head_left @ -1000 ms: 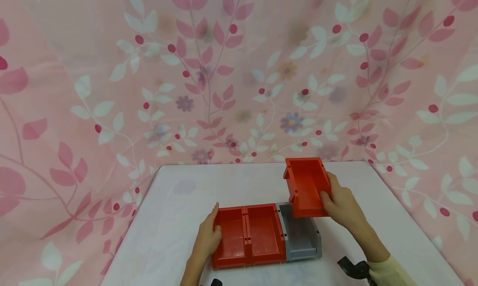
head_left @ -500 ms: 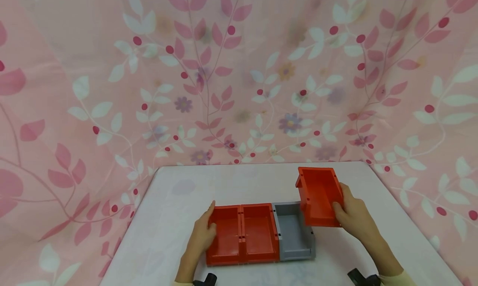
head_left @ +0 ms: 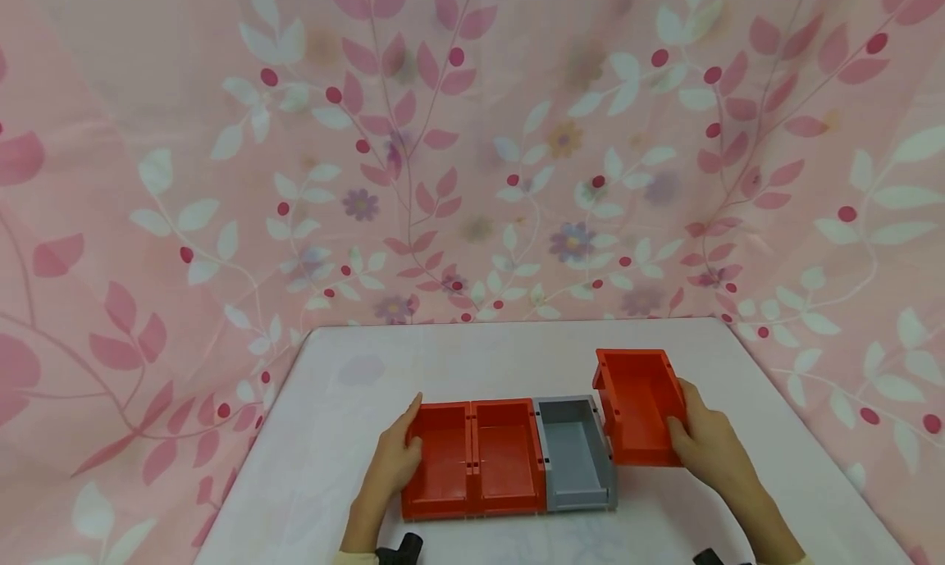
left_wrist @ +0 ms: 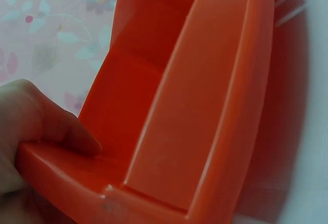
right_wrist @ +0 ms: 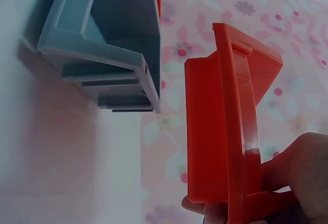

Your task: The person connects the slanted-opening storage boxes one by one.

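Three plastic bins stand side by side in a row: a left red bin (head_left: pixel 437 458), a middle red bin (head_left: pixel 508 454) and a grey bin (head_left: pixel 574 450) at the right end. My left hand (head_left: pixel 394 458) grips the left red bin's outer wall; in the left wrist view the thumb (left_wrist: pixel 77 137) lies over the wall's inside. With my right hand (head_left: pixel 712 442) I hold another red bin (head_left: pixel 641 405) by its right wall, raised beside the grey bin. In the right wrist view a gap shows between this held red bin (right_wrist: pixel 205 131) and the grey bin (right_wrist: pixel 102 55).
The bins are on a white table (head_left: pixel 354 401), whose back edge meets a pink floral curtain (head_left: pixel 472 179). Black straps or mounts (head_left: pixel 402 549) show at both wrists.
My right hand has brought the red bin rightward and down, from above the grey bin to its right side. The joined row has shifted slightly left with my left hand on it.
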The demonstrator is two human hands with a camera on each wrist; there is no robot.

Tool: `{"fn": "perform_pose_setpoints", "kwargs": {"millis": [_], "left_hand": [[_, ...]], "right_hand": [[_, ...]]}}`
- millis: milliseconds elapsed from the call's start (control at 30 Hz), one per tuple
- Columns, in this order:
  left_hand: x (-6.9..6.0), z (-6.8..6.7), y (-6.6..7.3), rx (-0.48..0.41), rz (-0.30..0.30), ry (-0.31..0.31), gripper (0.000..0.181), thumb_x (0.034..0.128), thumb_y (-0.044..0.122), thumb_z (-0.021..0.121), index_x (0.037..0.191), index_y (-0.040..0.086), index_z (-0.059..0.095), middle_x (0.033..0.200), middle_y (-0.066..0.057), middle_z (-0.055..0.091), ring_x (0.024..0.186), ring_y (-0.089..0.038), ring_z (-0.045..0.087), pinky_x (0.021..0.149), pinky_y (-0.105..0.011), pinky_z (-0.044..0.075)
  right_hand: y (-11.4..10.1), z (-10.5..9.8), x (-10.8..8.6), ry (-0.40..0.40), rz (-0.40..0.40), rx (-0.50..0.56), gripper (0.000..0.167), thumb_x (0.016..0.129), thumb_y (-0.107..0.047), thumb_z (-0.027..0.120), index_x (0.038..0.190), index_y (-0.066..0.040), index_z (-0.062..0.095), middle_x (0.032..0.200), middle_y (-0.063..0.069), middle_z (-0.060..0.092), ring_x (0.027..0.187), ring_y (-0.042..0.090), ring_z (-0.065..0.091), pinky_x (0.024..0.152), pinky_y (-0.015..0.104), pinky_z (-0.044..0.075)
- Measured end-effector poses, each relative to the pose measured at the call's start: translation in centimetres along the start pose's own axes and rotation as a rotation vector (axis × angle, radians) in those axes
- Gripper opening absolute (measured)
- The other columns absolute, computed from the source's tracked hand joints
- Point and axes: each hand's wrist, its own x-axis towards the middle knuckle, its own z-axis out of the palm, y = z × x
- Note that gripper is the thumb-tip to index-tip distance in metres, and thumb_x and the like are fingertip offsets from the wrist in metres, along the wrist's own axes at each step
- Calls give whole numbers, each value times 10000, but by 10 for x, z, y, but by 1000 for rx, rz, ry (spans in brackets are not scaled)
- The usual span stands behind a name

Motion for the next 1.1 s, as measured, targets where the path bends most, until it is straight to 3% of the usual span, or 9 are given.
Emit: {"fn": "perform_pose_setpoints", "kwargs": {"millis": [233,567,1100], "left_hand": [[1,-1,0,-18,9,-5,688,970,-47,504,1624,125,376,1583,-178,435,1407,-373,458,1097,-583,405],[0,-1,4,-28,13,4,685,967,-68,504,1617,119,390,1578,-193,435,1418,-388,442,1102,-589,391],[0,-1,1,-38,-4,-7,689,977,-47,498,1628,135,369,1591,-179,423,1447,-378,404,1124,-585,359]], "right_hand": [[4,0,-4,-21,13,-13,530,934,33,594,1427,90,406,924,235,685,702,276,618,596,478,563],[12,1,-7,-72,90,-30,550,939,10,611,1447,61,408,1030,275,681,753,290,640,624,500,597],[25,8,-9,-121,120,-20,561,939,-1,600,1460,62,404,1050,281,672,748,276,628,624,479,600]]}}
